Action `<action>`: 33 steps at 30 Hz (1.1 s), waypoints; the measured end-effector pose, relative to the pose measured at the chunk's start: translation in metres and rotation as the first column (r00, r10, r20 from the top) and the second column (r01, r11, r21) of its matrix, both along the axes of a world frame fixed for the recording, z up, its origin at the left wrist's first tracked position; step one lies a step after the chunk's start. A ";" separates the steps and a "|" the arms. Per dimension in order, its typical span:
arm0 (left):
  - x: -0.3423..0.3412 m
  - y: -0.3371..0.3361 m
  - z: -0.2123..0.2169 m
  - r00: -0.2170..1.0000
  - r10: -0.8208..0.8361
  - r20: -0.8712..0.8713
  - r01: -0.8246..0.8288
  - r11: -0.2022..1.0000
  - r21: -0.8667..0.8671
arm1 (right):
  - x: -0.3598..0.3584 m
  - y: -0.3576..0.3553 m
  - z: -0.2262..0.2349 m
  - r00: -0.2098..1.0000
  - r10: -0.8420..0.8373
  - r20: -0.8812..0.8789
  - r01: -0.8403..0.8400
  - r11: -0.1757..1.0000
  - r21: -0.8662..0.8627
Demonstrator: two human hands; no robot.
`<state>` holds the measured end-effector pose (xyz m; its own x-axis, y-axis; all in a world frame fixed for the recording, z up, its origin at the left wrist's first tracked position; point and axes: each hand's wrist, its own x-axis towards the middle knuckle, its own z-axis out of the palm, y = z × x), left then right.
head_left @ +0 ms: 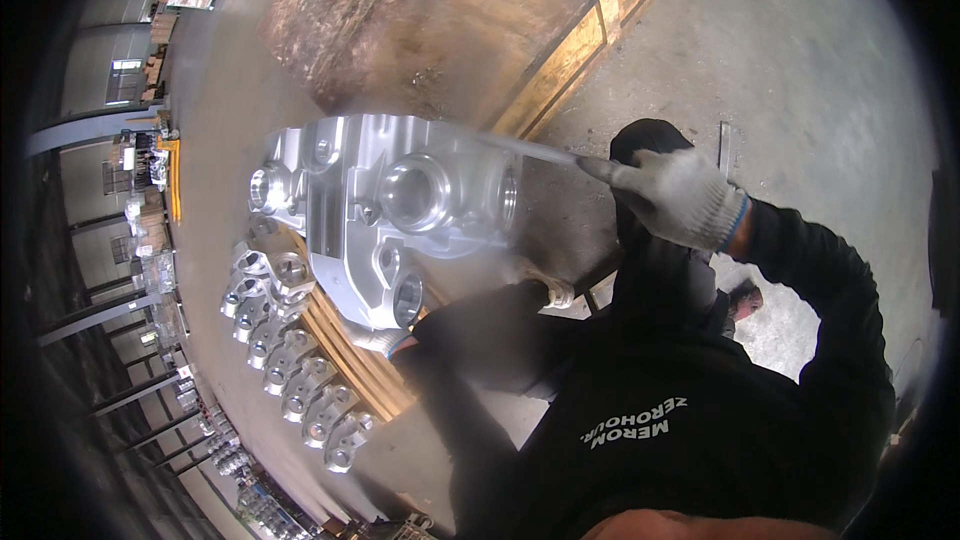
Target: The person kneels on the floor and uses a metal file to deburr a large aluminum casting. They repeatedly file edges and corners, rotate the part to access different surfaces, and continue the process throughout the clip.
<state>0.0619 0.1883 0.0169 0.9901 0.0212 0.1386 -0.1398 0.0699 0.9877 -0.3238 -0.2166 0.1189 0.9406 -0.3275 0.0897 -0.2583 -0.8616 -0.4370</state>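
Note:
A large shiny cast metal housing (385, 205) with round bores rests tilted on the edge of a wooden board (350, 355). My left hand (378, 340), in a white glove, grips the housing's lower end. In a white glove too, my right hand (680, 195) holds a thin metal rod-like tool (530, 148) whose tip reaches the housing's upper right edge. The tool is blurred.
A row of several smaller cast metal parts (290, 360) lies on the floor left of the board. A big wooden pallet or crate (480, 20) stands behind the housing. Concrete floor (800, 60) spreads to the right. Racks with more parts line the far left.

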 end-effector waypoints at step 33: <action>-0.010 -0.015 0.014 0.994 0.107 0.003 -0.105 0.976 0.191 | 0.017 0.015 -0.018 0.996 -0.082 0.044 0.083 0.996 -0.028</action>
